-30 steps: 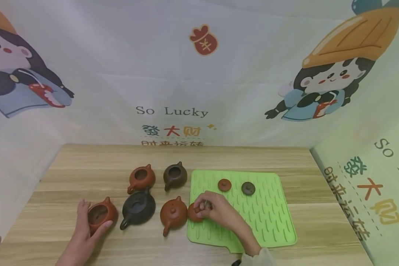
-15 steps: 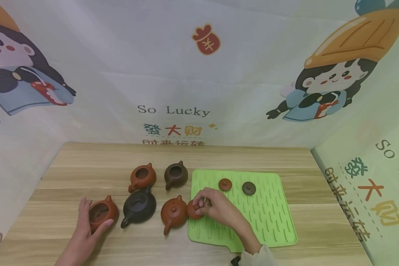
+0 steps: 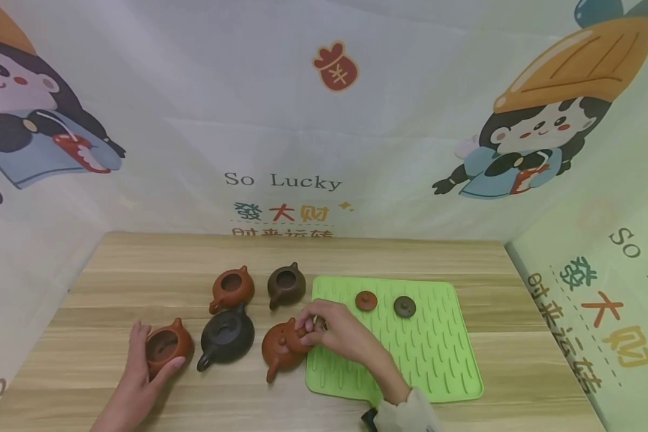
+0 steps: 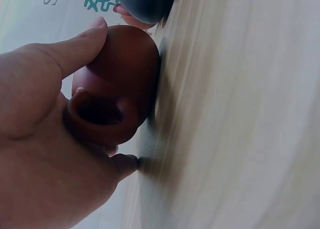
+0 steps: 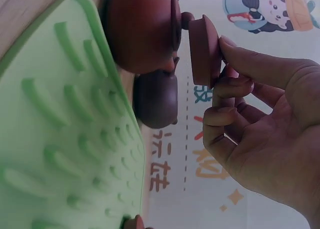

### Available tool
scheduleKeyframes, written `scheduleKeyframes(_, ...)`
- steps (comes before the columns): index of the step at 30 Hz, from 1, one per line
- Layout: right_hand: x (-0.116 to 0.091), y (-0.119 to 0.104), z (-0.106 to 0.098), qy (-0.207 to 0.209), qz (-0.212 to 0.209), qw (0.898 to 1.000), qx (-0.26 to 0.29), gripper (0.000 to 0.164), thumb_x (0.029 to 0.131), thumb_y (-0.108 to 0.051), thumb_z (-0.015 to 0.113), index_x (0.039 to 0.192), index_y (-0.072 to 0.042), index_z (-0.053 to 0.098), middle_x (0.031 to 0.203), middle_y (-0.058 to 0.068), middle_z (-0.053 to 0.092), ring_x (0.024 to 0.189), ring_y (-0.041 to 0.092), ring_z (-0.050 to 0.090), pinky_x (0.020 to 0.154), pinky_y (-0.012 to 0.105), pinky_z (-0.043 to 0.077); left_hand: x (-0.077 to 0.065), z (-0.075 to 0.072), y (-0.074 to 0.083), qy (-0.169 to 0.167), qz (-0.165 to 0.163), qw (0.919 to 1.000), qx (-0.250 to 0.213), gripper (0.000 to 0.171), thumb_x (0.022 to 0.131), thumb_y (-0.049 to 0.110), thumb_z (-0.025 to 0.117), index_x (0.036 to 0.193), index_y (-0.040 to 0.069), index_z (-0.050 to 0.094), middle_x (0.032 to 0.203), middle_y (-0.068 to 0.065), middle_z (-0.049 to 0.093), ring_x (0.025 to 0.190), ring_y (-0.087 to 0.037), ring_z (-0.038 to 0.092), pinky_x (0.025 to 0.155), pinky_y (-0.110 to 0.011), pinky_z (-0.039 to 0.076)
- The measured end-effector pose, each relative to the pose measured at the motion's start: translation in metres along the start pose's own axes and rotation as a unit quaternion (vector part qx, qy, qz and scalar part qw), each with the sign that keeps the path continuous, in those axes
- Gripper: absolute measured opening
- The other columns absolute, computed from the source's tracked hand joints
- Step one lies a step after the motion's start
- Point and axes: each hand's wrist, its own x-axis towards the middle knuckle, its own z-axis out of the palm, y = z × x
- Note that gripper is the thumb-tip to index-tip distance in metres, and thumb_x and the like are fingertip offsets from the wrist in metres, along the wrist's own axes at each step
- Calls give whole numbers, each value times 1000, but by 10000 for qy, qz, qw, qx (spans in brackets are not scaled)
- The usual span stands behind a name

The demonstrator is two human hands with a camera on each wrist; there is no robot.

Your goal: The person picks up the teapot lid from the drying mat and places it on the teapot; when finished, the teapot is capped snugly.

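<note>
My left hand [image 3: 137,381] grips a lidless reddish-brown teapot [image 3: 185,343] at the table's left, thumb and fingers on opposite sides. In the left wrist view the teapot's handle [image 4: 100,131] faces my palm. My right hand [image 3: 348,336] pinches a reddish-brown teapot lid [image 5: 201,51], thumb and fingers at its knob. That lid is tilted in the air, just over the right side of a lidded orange-brown teapot [image 3: 275,355]. Apart from both hands, a black teapot [image 3: 232,339] stands between these two teapots, its lid on.
Behind stand an open reddish teapot [image 3: 243,293] and an open dark brown teapot [image 3: 297,292]. A ridged green mat [image 3: 426,360] lies at the right. On it rest a reddish lid [image 3: 366,301] and a dark lid [image 3: 405,307]. A printed cloth [image 3: 281,132] rises behind the table.
My right hand has lifted the reddish-brown lid from the mat's left edge and moved it left, over the lidded teapot. My left hand keeps its grip and has hardly moved.
</note>
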Motion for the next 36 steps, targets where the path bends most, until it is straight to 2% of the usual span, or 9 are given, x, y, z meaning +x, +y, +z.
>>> scheduleKeyframes(9,7,-7,1,-39,23,10000,-85,18,90,7,83,101,-6,76,91,1,65,82,-1,53,77,21,52,2,-1,-1,-138,-171,9997,-65,99,111,16,67,164,-19,-9,169,-47,-21,156,-73,-9,128,-74,-3)
scheduleKeyframes(12,8,-9,1,-58,50,9999,-75,18,91,6,83,102,-5,76,91,1,65,82,-1,53,78,21,52,2,-2,-1,-181,-227,9996,-74,100,111,17,67,165,-18,-9,170,-47,-22,156,-71,-11,129,-71,-5)
scheduleKeyframes(19,13,-15,3,-116,114,9999,-42,17,92,6,83,104,-4,76,92,1,66,83,0,54,79,20,52,3,-1,-2,-179,-209,9996,-104,100,111,17,67,165,-18,-10,170,-46,-23,157,-71,-11,129,-72,-4)
scheduleKeyframes(27,25,-26,11,-292,-80,9995,-6,16,92,6,81,104,-3,75,94,4,69,84,-2,55,80,19,53,0,1,-5,-14,-34,9999,-119,100,110,14,68,167,-16,-9,170,-47,-18,157,-72,-7,130,-59,-8)
scheduleKeyframes(31,33,-32,15,-385,-34,9992,59,14,94,5,82,103,-2,75,94,5,70,82,-3,55,79,18,52,0,0,-5,-5,-22,9999,-122,100,110,14,68,167,-16,-8,170,-47,-18,156,-72,-7,130,-59,-7)
scheduleKeyframes(36,42,-36,21,-477,-78,9987,145,12,94,1,84,102,-2,76,89,2,67,77,-5,52,75,16,50,1,0,-5,10,4,9999,-123,98,109,13,69,165,-18,-5,169,-48,-18,155,-74,-8,129,-68,-4)
